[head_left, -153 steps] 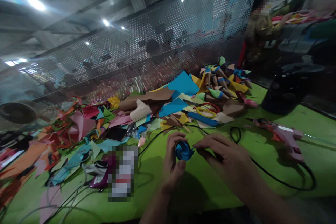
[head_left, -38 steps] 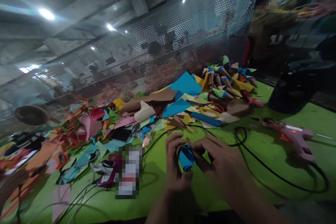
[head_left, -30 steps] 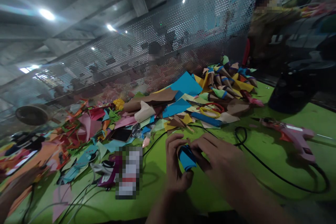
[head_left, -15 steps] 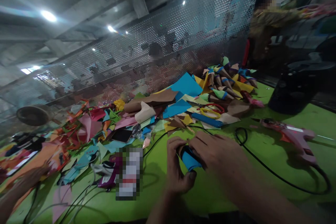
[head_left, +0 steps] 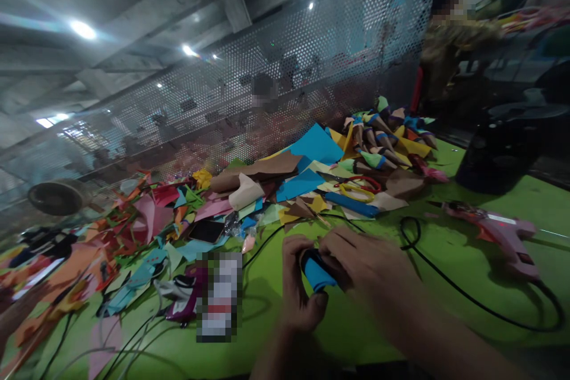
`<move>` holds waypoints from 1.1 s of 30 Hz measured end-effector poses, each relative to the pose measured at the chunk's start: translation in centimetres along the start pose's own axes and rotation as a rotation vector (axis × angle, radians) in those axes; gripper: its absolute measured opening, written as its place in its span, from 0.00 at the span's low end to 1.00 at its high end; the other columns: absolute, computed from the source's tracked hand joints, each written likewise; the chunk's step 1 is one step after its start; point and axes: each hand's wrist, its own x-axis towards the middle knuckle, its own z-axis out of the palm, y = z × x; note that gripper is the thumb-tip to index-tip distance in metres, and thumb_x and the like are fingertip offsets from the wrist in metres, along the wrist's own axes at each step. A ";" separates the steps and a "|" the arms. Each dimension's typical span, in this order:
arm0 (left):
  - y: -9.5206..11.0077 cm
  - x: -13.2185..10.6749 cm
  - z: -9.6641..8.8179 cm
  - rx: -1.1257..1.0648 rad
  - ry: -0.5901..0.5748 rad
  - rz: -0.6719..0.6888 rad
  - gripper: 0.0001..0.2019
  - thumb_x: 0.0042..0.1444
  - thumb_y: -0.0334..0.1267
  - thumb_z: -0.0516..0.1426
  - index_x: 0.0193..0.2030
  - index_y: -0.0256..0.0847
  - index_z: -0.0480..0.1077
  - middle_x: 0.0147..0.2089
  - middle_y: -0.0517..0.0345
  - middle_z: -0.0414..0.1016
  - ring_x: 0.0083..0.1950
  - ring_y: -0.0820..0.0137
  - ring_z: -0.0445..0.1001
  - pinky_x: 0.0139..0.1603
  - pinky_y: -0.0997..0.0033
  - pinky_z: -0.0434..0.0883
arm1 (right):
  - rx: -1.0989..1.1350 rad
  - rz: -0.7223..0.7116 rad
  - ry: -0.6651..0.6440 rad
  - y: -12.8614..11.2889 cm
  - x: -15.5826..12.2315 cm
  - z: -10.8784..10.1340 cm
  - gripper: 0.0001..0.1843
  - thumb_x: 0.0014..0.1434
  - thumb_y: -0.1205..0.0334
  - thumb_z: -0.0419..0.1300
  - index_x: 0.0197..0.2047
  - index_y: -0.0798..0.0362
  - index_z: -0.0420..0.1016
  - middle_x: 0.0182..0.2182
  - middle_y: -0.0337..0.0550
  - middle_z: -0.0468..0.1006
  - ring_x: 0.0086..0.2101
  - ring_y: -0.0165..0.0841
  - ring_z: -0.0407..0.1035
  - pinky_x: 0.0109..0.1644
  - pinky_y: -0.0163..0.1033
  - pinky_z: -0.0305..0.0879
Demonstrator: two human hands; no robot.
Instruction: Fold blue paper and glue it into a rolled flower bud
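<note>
A small blue rolled piece [head_left: 317, 273], paper or felt with a dark part at its upper end, sits between my two hands above the green table. My left hand [head_left: 296, 291] curls around its left side, thumb at the lower end. My right hand [head_left: 358, 258] presses on its upper right side with bent fingers, which partly cover it. Just beyond my hands lie scissors with red and yellow handles [head_left: 358, 190] and a blue stick-shaped object [head_left: 351, 204]. A pink glue gun [head_left: 503, 228] rests to the right, its black cord looping toward my right hand.
Several brown cones with blue and green tops [head_left: 378, 136] are heaped at the back. Coloured scraps [head_left: 151, 214] cover the left side, with a phone [head_left: 207, 230] among them. A dark bin [head_left: 494, 148] stands right. Another person's arm [head_left: 18, 309] is at far left.
The blue roll has turned and shifted slightly left between my hands. At far left, the other person's hand has drawn back left, and a yellow-orange piece now shows there.
</note>
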 end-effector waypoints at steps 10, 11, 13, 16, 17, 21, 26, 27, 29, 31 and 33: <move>-0.7 -0.8 0.1 -0.006 -0.012 0.002 0.36 0.58 0.64 0.50 0.68 0.49 0.48 0.50 0.50 0.60 0.43 0.62 0.65 0.39 0.61 0.68 | 0.197 0.127 -0.075 0.3 -0.4 0.2 0.06 0.60 0.70 0.57 0.31 0.52 0.68 0.26 0.39 0.74 0.26 0.32 0.68 0.29 0.37 0.53; -0.7 -0.8 0.2 -0.003 -0.014 -0.003 0.36 0.58 0.64 0.50 0.68 0.49 0.48 0.50 0.50 0.60 0.43 0.62 0.66 0.39 0.61 0.69 | 0.213 0.133 -0.080 0.4 -0.4 0.2 0.06 0.59 0.71 0.57 0.32 0.51 0.68 0.26 0.38 0.74 0.26 0.32 0.68 0.29 0.37 0.53; -0.6 -0.8 0.2 -0.012 -0.018 -0.014 0.36 0.58 0.65 0.50 0.68 0.49 0.47 0.50 0.50 0.60 0.44 0.62 0.66 0.39 0.61 0.69 | 0.248 0.147 -0.094 0.5 -0.4 0.2 0.06 0.58 0.72 0.58 0.32 0.51 0.69 0.27 0.39 0.75 0.27 0.32 0.68 0.29 0.36 0.54; -0.7 -0.9 0.2 -0.036 -0.023 -0.021 0.37 0.58 0.65 0.50 0.68 0.49 0.46 0.49 0.51 0.61 0.43 0.62 0.66 0.39 0.62 0.69 | 0.285 0.165 -0.099 0.6 -0.4 0.3 0.06 0.59 0.71 0.57 0.32 0.51 0.68 0.28 0.39 0.75 0.28 0.32 0.69 0.31 0.36 0.56; -0.7 -0.8 0.3 -0.039 -0.028 -0.024 0.37 0.58 0.65 0.50 0.68 0.50 0.46 0.49 0.51 0.61 0.43 0.62 0.66 0.39 0.62 0.69 | 0.294 0.169 -0.102 0.6 -0.4 0.3 0.06 0.60 0.71 0.56 0.33 0.51 0.68 0.28 0.39 0.75 0.29 0.32 0.69 0.31 0.36 0.56; -0.6 -0.7 0.3 -0.055 -0.028 -0.021 0.37 0.58 0.65 0.50 0.68 0.50 0.46 0.48 0.51 0.61 0.42 0.64 0.66 0.38 0.63 0.69 | 0.311 0.190 -0.117 0.6 -0.5 0.4 0.05 0.61 0.70 0.56 0.34 0.51 0.68 0.29 0.39 0.75 0.29 0.32 0.69 0.31 0.36 0.56; -0.6 -0.6 0.3 -0.087 -0.052 -0.037 0.37 0.58 0.64 0.51 0.68 0.50 0.45 0.49 0.51 0.61 0.42 0.64 0.67 0.39 0.63 0.70 | 0.305 0.198 -0.117 0.5 -0.5 0.3 0.04 0.64 0.67 0.55 0.36 0.51 0.69 0.31 0.39 0.77 0.29 0.33 0.71 0.31 0.36 0.57; -0.6 -0.7 0.3 -0.085 -0.055 -0.039 0.37 0.58 0.64 0.51 0.68 0.50 0.45 0.50 0.51 0.60 0.42 0.64 0.68 0.39 0.62 0.71 | 0.294 0.186 -0.115 0.5 -0.5 0.2 0.04 0.64 0.67 0.55 0.37 0.51 0.69 0.31 0.39 0.78 0.29 0.33 0.71 0.31 0.36 0.57; -0.7 -0.8 0.3 -0.079 -0.054 -0.037 0.38 0.57 0.65 0.50 0.68 0.49 0.46 0.52 0.49 0.60 0.44 0.62 0.68 0.39 0.62 0.71 | 0.270 0.158 -0.102 0.5 -0.5 0.2 0.04 0.65 0.67 0.55 0.38 0.50 0.70 0.32 0.39 0.79 0.29 0.33 0.71 0.31 0.36 0.57; -0.7 -0.9 0.3 -0.079 -0.049 -0.046 0.38 0.57 0.65 0.50 0.68 0.50 0.46 0.53 0.49 0.59 0.44 0.62 0.68 0.39 0.62 0.71 | 0.249 0.138 -0.086 0.6 -0.5 0.2 0.04 0.65 0.66 0.55 0.38 0.51 0.70 0.32 0.40 0.79 0.29 0.33 0.72 0.31 0.37 0.56; -0.7 -0.9 0.3 -0.095 -0.042 -0.068 0.38 0.57 0.65 0.50 0.69 0.51 0.46 0.52 0.50 0.60 0.44 0.63 0.67 0.40 0.63 0.71 | 0.235 0.131 -0.076 0.7 -0.5 0.2 0.05 0.66 0.65 0.55 0.37 0.51 0.70 0.30 0.40 0.78 0.28 0.33 0.71 0.31 0.37 0.56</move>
